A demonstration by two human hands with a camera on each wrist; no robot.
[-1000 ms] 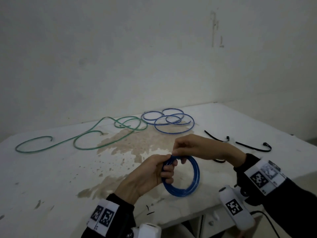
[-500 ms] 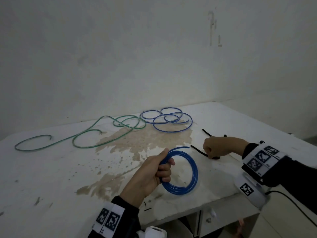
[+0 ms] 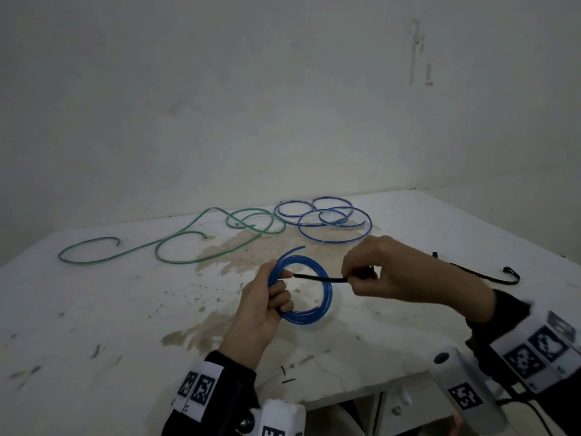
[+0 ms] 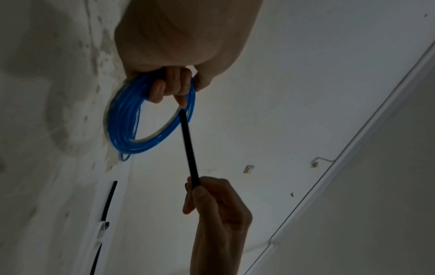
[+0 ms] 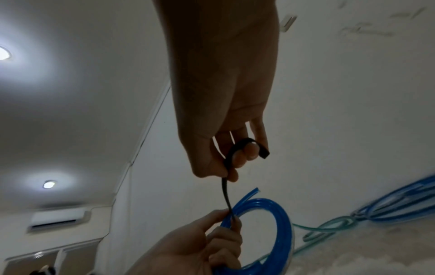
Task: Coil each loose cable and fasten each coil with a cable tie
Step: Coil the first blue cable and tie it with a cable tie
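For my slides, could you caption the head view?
Left hand grips blue coil; right hand brings a black cable tie.

Cable tie spans between coil and right hand.

blue coil: glossy translucent plastic tubing, smooth. cable tie: matt black plastic strip. green cable: smooth plastic jacket, slight sheen. table: matt white top, rough, paint worn w/ brown stained patches. wall: matt white, scuffed
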